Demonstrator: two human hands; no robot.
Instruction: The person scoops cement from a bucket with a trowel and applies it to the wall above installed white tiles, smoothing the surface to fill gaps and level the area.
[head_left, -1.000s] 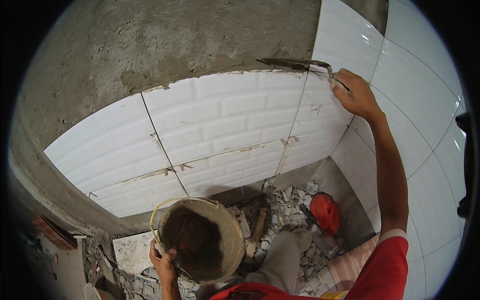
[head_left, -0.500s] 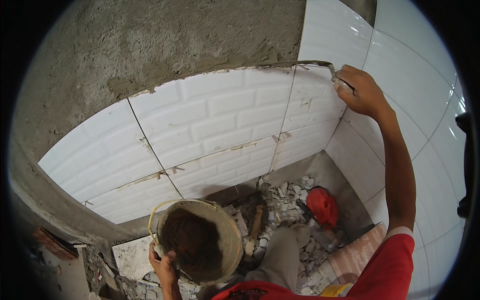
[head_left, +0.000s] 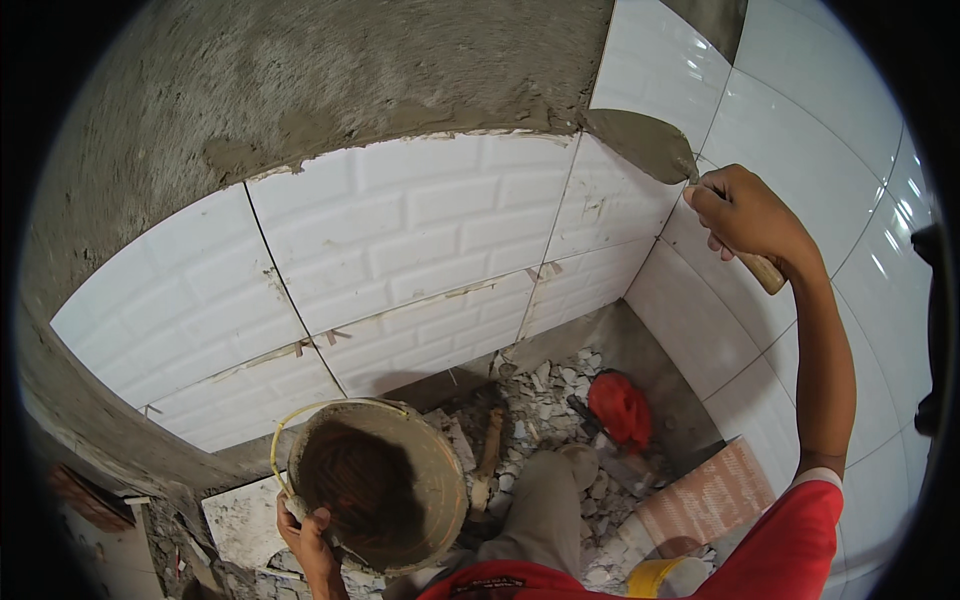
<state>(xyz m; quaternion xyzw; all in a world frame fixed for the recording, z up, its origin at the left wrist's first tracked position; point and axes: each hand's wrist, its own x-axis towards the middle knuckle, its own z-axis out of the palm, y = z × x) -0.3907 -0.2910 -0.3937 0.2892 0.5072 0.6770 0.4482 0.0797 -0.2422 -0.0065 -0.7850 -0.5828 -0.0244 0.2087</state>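
Observation:
My right hand is wrapped round the wooden handle of a trowel. The mortar-smeared blade lies near the top edge of the white tiles, its tip by the rough mortar wall. Lower left, my left hand grips the rim of a bucket on the side where its yellow handle joins. The bucket tilts toward me, with dark wet mortar inside.
Broken tile rubble covers the floor, with a red bag in the corner. A reddish tile piece leans at the right, near a yellow container. Glossy white tiles line the right wall.
The trowel has turned from edge-on to showing its broad blade. My right hand has moved down and right. The view has shifted slightly; my left hand keeps its hold on the bucket.

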